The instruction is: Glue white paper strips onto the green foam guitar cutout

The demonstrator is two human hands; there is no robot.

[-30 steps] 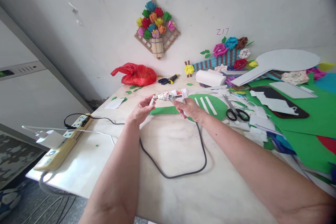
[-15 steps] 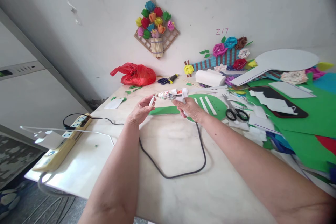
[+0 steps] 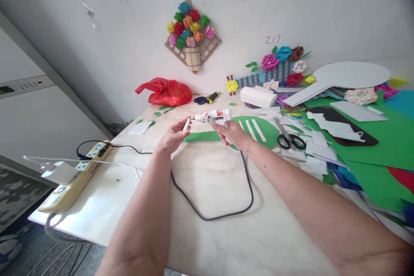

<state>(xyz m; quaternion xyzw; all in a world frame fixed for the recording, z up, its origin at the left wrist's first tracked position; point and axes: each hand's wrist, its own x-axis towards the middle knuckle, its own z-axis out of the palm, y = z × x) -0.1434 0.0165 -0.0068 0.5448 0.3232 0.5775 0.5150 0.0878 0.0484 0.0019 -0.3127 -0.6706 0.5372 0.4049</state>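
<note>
My right hand (image 3: 233, 134) is wrapped round the handle of a white hot glue gun (image 3: 207, 117), whose body is smeared with coloured specks and whose nozzle points left. Between the fingertips of my left hand (image 3: 174, 135) is a small white strip (image 3: 186, 124), held upright at the nozzle tip; whether they touch I cannot tell. Below the gun lies a long green strip (image 3: 202, 136). Just beyond my right hand is a green oval piece (image 3: 270, 129) with several white strips (image 3: 259, 130) on it. A black cord (image 3: 213, 218) loops over the table under my forearms.
A yellowish power strip (image 3: 74, 185) with a white plug-in charger lies along the left table edge. Behind are a red plastic bag (image 3: 164, 92) and pliers (image 3: 207, 98). Black-handled scissors (image 3: 291, 141), paper scraps and green sheets (image 3: 362, 177) crowd the right side.
Both hands keep nearly the same pose, with the white strip at the glue gun's nozzle. The whole view has shifted very slightly.
</note>
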